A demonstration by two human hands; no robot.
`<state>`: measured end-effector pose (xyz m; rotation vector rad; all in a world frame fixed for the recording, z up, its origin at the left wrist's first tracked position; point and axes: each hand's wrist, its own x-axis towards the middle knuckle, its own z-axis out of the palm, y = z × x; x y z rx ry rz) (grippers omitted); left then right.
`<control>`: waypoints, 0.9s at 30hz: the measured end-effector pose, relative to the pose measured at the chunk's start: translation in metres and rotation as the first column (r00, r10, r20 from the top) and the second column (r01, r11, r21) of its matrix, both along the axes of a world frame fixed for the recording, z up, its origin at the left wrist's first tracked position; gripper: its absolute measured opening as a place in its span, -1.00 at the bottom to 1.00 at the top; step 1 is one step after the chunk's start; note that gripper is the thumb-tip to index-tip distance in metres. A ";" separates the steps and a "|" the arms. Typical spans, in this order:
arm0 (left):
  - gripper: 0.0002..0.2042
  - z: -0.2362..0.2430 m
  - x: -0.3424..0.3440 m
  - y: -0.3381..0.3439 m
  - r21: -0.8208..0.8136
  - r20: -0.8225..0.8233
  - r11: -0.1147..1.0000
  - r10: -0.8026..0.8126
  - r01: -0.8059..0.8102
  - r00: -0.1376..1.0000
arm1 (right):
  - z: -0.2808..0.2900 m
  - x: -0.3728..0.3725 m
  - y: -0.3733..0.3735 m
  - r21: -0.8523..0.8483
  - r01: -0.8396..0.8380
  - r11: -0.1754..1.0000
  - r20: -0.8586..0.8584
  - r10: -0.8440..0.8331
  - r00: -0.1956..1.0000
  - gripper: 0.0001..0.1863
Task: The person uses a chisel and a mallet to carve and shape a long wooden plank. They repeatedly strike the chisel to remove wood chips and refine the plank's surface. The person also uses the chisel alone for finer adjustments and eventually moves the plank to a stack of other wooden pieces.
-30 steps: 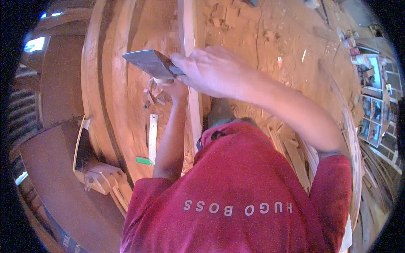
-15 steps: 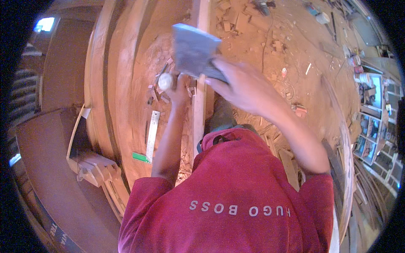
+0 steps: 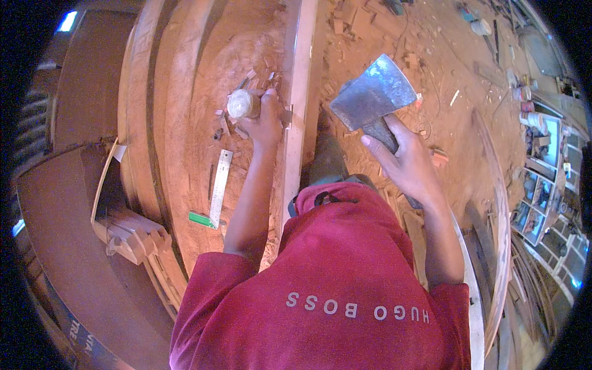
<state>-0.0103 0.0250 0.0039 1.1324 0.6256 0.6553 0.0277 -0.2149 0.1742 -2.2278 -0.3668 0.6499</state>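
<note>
My left hand [image 3: 264,125] is closed round a chisel [image 3: 240,104], whose pale, battered round handle end points up at me; its blade is hidden. The hand rests beside a long narrow plank [image 3: 298,92], near a small cut at the plank's edge. Off to the right, my right hand [image 3: 410,157] grips a hatchet [image 3: 374,94] by its dark handle. The broad, worn metal head is lifted away from the chisel and plank.
A try square [image 3: 219,188] with a green stock lies on the thick wooden slab [image 3: 185,123] by my left forearm. Wood chips surround my left hand. Stacked cut timbers [image 3: 132,240] stand at left. Scraps, buckets and a shelf [image 3: 536,197] are on the right.
The hatchet has swung from above the plank, close to my left hand, out to the right with my right hand. My left hand keeps hold of the chisel in nearly the same place.
</note>
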 end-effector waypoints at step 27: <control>-0.86 0.001 0.014 0.003 0.198 -0.057 0.979 0.055 -0.043 0.997 | 0.003 -0.001 0.000 -0.010 -0.063 0.998 0.011 0.063 0.998 -0.56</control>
